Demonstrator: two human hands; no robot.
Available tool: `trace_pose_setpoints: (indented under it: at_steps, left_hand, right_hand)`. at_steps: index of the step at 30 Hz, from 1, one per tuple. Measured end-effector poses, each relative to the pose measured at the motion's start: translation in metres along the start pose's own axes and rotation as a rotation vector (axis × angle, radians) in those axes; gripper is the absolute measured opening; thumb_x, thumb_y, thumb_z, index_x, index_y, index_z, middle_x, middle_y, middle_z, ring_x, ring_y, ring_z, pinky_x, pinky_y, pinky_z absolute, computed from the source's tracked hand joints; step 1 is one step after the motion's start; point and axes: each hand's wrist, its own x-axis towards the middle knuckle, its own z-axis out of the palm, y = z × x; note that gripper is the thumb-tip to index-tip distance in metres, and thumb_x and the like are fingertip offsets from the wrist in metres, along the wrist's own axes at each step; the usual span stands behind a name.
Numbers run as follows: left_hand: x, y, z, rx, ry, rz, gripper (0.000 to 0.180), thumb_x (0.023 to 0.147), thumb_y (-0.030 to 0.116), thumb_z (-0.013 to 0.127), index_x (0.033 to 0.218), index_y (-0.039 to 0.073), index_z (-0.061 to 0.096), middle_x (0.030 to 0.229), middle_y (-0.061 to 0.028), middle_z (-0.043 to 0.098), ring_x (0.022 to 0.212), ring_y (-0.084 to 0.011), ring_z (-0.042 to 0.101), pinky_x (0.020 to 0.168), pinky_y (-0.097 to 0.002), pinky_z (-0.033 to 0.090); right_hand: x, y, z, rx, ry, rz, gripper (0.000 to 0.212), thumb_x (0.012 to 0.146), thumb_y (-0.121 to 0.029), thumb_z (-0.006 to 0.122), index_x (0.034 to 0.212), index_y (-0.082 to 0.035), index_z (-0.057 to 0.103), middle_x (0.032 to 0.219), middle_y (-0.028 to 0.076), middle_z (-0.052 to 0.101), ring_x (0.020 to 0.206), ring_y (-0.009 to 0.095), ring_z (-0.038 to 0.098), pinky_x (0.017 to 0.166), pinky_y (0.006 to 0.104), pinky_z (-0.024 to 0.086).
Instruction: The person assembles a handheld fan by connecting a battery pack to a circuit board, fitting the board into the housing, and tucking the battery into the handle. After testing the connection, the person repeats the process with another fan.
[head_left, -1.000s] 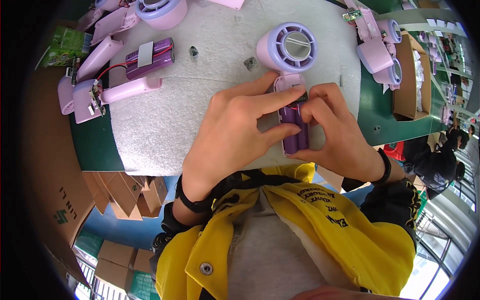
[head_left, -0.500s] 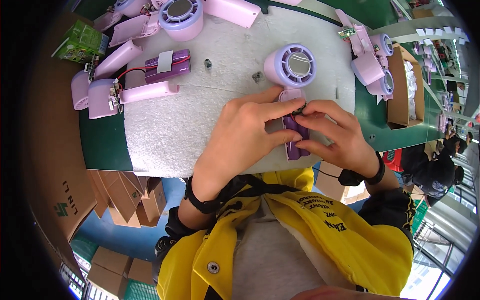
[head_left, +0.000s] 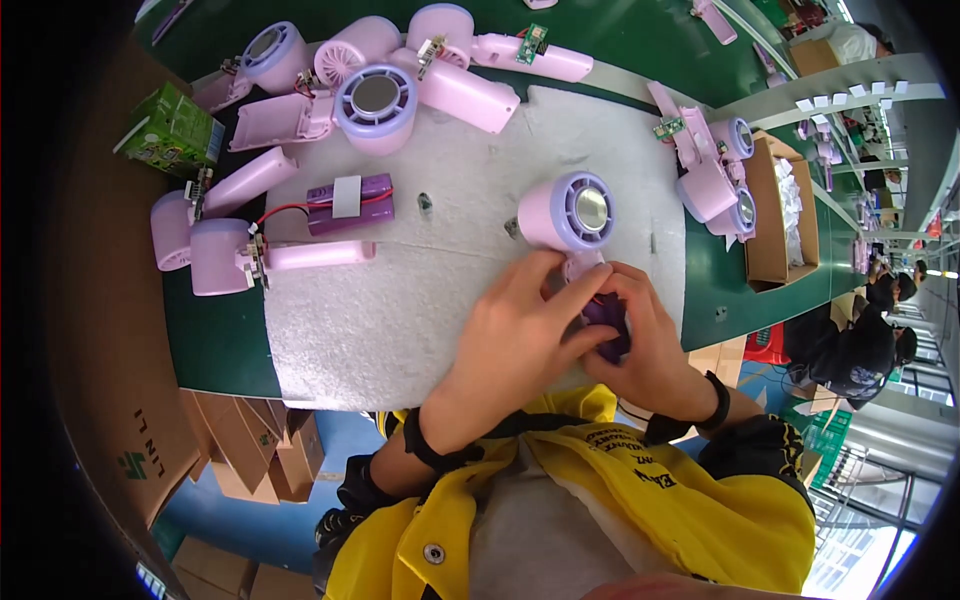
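Observation:
A pink handheld fan [head_left: 570, 212] with a lilac rim and silver hub lies at the right of the white foam mat, its handle pointing toward me. Purple battery cells [head_left: 606, 325] sit in the opened handle. My left hand [head_left: 525, 325] grips the handle from the left, thumb across the cells and fingers just below the fan head. From the other side my right hand [head_left: 650, 345] wraps the handle, its fingertips meeting my left ones near the handle's top. What lies under those fingertips is hidden.
On the mat [head_left: 400, 320] lies a purple battery pack [head_left: 350, 203] with red wire. Pink fan parts [head_left: 465, 95] line the far edge and left. More stand by an open cardboard box [head_left: 780, 210] at right. A green carton [head_left: 172, 130] stands at far left.
The view has shifted, showing more of the table's far side. The fan has turned and tilted in my hands. My right fingers have gone from pinching at its top to wrapping the handle's side.

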Motion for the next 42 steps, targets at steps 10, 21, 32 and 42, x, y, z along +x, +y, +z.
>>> trace_pose_setpoints:
  at_steps: [10,21,32,42]
  left_hand:
    - [-0.001,-0.005,-0.002,-0.084,0.003,0.1,0.051,0.076,0.015,0.079,0.124,0.014,0.064,0.125,-0.0137,0.058,0.086,-0.0261,0.063,0.073,-0.0361,0.056]
    - [-0.007,-0.009,-0.007,-0.082,-0.052,0.14,0.039,0.077,0.011,0.077,0.116,0.009,0.067,0.125,-0.0144,0.06,0.087,-0.0271,0.063,0.076,-0.037,0.055]
    - [-0.005,-0.005,-0.016,-0.093,-0.18,0.117,0.038,0.079,0.012,0.074,0.116,0.009,0.066,0.121,-0.0154,0.059,0.092,-0.0277,0.062,0.078,-0.035,0.054]
    - [-0.002,0.005,-0.016,-0.066,-0.264,0.014,0.041,0.083,0.013,0.065,0.122,0.005,0.061,0.122,-0.0171,0.057,0.097,-0.0286,0.059,0.084,-0.0328,0.052]
  right_hand:
    - [0.097,0.012,-0.107,0.963,0.159,0.374,0.052,0.087,-0.02,0.068,0.129,0.005,0.049,0.121,0.016,0.06,0.095,0.018,0.062,0.081,0.0258,0.052]
    - [0.317,0.179,-0.153,-0.355,0.159,0.295,0.038,0.084,-0.027,0.07,0.111,0.0,0.065,0.089,0.006,0.065,0.083,0.014,0.064,0.068,0.0247,0.051]
    - [0.433,0.4,-0.425,-1.254,0.354,0.401,0.042,0.081,-0.043,0.068,0.099,-0.006,0.075,0.1,0.029,0.069,0.098,0.033,0.068,0.092,0.0461,0.049]
    - [0.399,0.465,-0.371,-1.152,0.105,0.728,0.039,0.091,-0.032,0.053,0.113,-0.003,0.069,0.117,0.021,0.068,0.113,0.039,0.063,0.093,0.0501,0.048]
